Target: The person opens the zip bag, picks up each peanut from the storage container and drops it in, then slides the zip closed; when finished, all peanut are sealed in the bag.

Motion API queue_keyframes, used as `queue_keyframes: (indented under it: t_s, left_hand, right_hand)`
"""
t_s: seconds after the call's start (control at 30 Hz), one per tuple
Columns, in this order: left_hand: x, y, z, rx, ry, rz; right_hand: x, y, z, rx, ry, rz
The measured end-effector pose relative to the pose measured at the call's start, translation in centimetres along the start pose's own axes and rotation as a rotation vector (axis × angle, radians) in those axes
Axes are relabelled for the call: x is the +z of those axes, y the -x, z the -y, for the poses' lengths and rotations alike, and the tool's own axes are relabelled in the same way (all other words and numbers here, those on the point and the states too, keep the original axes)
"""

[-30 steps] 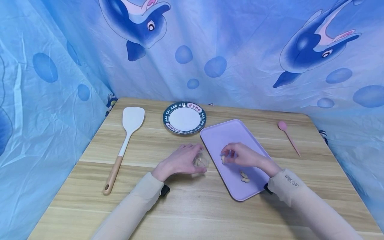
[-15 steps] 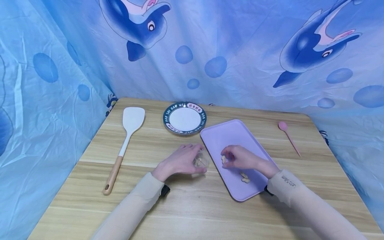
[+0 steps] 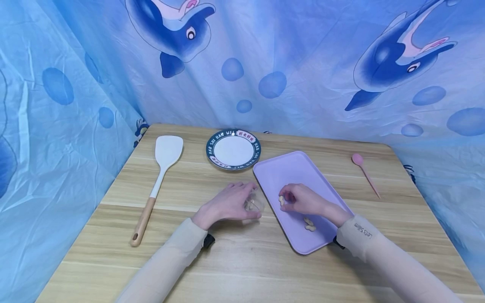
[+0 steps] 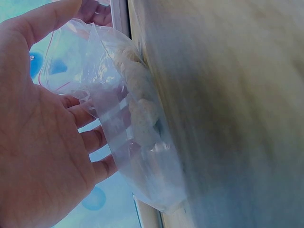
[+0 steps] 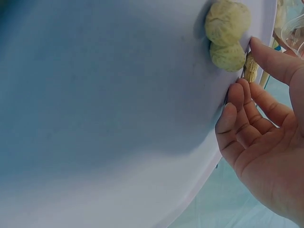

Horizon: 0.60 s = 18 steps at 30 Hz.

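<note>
My left hand (image 3: 233,203) holds a clear zip bag (image 4: 102,71) on the wooden table, left of the tray. Pale peanuts (image 4: 142,114) show through the plastic in the left wrist view. Over the lilac tray (image 3: 291,168), my right hand (image 3: 306,199) pinches a peanut (image 3: 281,200) between thumb and fingertips, near the tray's left side. In the right wrist view that peanut (image 5: 251,68) is partly hidden by the fingers. Closer to the tray's front lie other peanuts (image 3: 309,226), below the right wrist.
Behind the hands stands a white plate (image 3: 233,150) with a dark patterned rim. At the left lies a white spatula (image 3: 168,153) with a wooden handle, and at the right a pink spoon (image 3: 357,159). A blue dolphin curtain (image 3: 295,54) borders the table (image 3: 227,269).
My right hand has shifted slightly, its thumb and fingers drawing together at the peanut. The left hand and the bag have stayed in place.
</note>
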<state>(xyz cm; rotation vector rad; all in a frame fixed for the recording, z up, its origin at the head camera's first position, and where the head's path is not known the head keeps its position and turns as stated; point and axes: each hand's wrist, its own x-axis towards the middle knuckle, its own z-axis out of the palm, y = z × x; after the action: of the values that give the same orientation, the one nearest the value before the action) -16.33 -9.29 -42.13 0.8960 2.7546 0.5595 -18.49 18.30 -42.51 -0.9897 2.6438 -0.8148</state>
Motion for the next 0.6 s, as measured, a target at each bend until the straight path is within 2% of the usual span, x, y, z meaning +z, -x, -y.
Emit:
queue_keyframes:
  t_s: [0.3, 0.6]
  left_hand:
    - [-0.04, -0.01, -0.03, 0.001, 0.008, -0.001]
    - [-0.09, 0.15, -0.16, 0.002, 0.012, -0.005]
  right_hand:
    - [-0.1, 0.11, -0.01, 0.007, -0.011, 0.023]
    - [-0.58, 0.3, 0.39, 0.022, -0.074, 0.06]
